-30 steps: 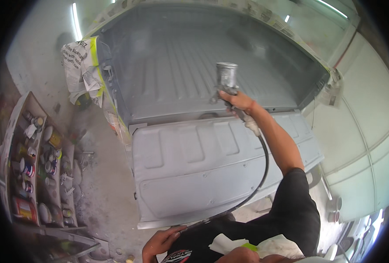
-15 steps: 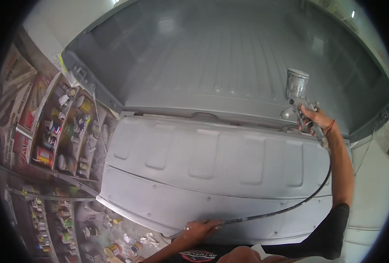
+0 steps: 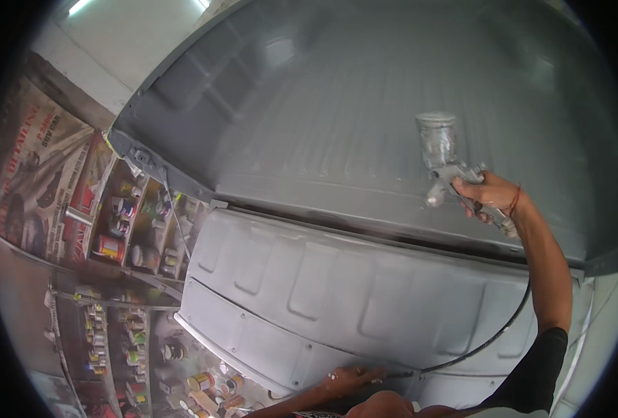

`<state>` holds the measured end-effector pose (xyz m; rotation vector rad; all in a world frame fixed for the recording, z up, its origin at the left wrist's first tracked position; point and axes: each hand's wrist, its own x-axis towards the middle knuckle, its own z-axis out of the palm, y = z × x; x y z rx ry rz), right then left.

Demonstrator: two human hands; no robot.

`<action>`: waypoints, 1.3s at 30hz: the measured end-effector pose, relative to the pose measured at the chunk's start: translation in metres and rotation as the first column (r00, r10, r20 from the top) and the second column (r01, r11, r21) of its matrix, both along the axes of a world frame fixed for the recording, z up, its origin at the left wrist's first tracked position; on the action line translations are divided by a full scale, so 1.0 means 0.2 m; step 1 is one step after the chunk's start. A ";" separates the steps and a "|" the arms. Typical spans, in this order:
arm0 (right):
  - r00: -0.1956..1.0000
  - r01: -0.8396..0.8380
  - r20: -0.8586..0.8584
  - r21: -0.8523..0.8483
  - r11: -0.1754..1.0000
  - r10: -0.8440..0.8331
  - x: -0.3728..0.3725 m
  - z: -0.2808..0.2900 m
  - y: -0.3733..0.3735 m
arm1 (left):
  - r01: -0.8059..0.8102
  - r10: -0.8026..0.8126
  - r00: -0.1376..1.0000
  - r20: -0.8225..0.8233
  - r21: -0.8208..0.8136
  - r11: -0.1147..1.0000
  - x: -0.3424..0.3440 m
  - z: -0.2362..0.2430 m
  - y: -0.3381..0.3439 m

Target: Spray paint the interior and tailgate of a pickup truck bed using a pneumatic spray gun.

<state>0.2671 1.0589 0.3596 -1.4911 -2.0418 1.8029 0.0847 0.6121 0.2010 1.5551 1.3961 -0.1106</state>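
A metal spray gun point(image 3: 447, 177) with a paint-streaked cup on top is gripped in my right hand point(image 3: 487, 196), its nozzle pointing left above the edge where the truck bed point(image 3: 365, 167) meets the lowered tailgate point(image 3: 316, 279). Bed and tailgate are both coated grey. From the gun's handle a black hose point(image 3: 487, 346) loops down across the tailgate to my left hand point(image 3: 351, 381). That hand is closed around the hose low over the tailgate's near edge.
Shelves point(image 3: 131, 230) with several paint cans stand at the left, and a lower rack point(image 3: 114, 348) holds small containers. Open cans point(image 3: 201, 381) sit at the lower left beside the tailgate. A printed banner point(image 3: 37, 160) hangs on the left wall.
My view has turned, so the bed and tailgate appear tilted. The spray gun has moved left relative to the tailgate, in my right hand. My left hand still holds the hose.
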 end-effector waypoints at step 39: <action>0.987 -0.153 -0.043 0.056 0.987 0.156 -0.42 -0.09 0.15 | -0.021 0.030 0.999 0.035 -0.227 0.974 -0.07 -0.19 -0.03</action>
